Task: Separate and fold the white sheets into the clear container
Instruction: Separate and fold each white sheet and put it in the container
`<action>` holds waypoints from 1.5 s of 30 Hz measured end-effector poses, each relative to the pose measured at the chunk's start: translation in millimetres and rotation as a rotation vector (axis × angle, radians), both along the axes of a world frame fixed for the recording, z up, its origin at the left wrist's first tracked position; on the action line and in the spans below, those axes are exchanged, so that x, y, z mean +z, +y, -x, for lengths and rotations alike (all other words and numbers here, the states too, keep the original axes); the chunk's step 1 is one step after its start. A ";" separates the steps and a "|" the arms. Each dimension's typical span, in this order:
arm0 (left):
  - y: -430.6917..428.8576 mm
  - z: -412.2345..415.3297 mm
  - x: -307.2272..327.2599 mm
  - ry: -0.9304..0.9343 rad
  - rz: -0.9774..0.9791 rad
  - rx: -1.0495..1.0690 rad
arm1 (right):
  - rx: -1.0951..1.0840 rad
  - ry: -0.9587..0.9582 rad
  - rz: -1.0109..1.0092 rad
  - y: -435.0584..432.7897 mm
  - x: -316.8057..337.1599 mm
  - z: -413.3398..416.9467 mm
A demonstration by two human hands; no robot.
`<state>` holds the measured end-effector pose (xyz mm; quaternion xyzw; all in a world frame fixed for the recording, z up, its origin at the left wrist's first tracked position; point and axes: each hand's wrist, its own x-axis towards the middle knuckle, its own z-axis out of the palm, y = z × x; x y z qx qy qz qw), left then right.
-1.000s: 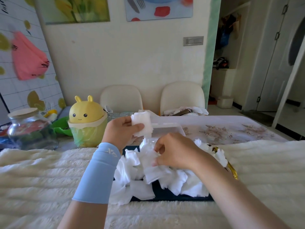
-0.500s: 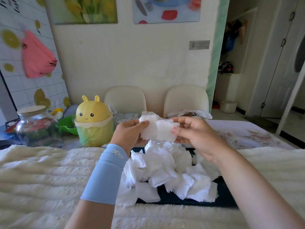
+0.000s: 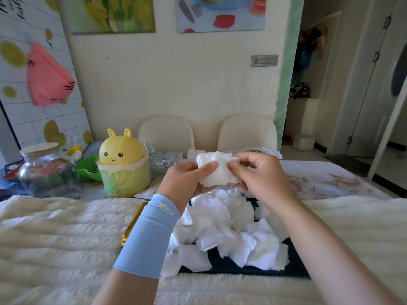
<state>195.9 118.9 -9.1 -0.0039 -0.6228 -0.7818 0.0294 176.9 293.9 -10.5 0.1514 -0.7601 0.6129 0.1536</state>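
Note:
Both hands hold a small stack of white sheets (image 3: 218, 170) raised above the table. My left hand (image 3: 187, 179), with a light blue sleeve on the forearm, grips the stack from the left with the thumb on top. My right hand (image 3: 257, 172) pinches its right edge. Below them a loose pile of white sheets (image 3: 226, 234) lies on a dark tray (image 3: 242, 268). The clear container is mostly hidden behind my hands; only a sliver of it (image 3: 239, 191) shows under the stack.
A fluffy cream cover (image 3: 61, 234) spreads over the near table. To the left stand a yellow bunny-shaped bin (image 3: 123, 166), a glass jar (image 3: 44, 170) and a green bowl (image 3: 88, 167). Two cream chairs (image 3: 246, 133) stand against the far wall.
My right hand has left the pile with a sheet and risen to meet the left hand, pressing the sheet onto the held stack. The view has tilted up slightly.

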 end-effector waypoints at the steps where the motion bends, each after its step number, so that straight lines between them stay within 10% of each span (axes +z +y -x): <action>1: 0.1 -0.1 -0.7 0.015 -0.004 0.019 | -0.020 0.020 -0.020 0.0 -0.9 0.9; 12: 2.4 2.6 -5.0 -0.011 0.059 0.151 | 0.024 -0.057 0.235 4.7 6.3 4.2; 22: 10.8 -0.5 0.1 -0.022 -0.069 -0.025 | -0.070 0.021 0.016 1.4 7.8 -0.3; 36: 7.7 1.7 -1.9 -0.058 -0.271 0.013 | -0.066 -0.080 0.390 12.9 14.6 3.1; 45: 6.7 0.2 -1.5 -0.021 -0.008 0.007 | 0.099 -0.014 0.100 12.3 18.4 -4.4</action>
